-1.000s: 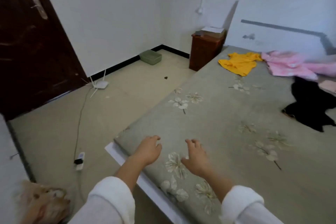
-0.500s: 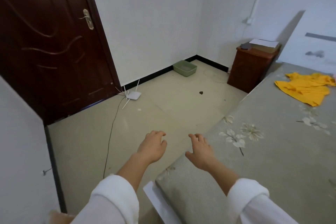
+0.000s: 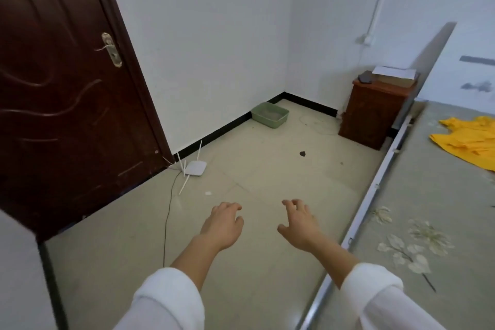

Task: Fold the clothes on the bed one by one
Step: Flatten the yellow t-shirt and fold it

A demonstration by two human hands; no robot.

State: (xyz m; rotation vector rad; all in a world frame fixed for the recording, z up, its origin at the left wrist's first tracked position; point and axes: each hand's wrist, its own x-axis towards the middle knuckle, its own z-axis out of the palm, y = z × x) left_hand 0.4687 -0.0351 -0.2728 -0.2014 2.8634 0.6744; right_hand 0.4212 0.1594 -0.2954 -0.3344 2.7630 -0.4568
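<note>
Left hand (image 3: 223,225) and right hand (image 3: 300,224) out over smooth pale floor (image 3: 254,174), fingers loosely curled, holding nothing. Crumpled yellow garment (image 3: 466,142) lies on grey floral bed (image 3: 442,209) at far right. Dark carved wooden door (image 3: 61,104) left

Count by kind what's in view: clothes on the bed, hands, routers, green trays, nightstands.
Clothes on the bed: 1 (yellow garment)
Hands: 2 (left hand, right hand)
Router: 1
Green tray: 1
Nightstand: 1
Total: 6
</note>
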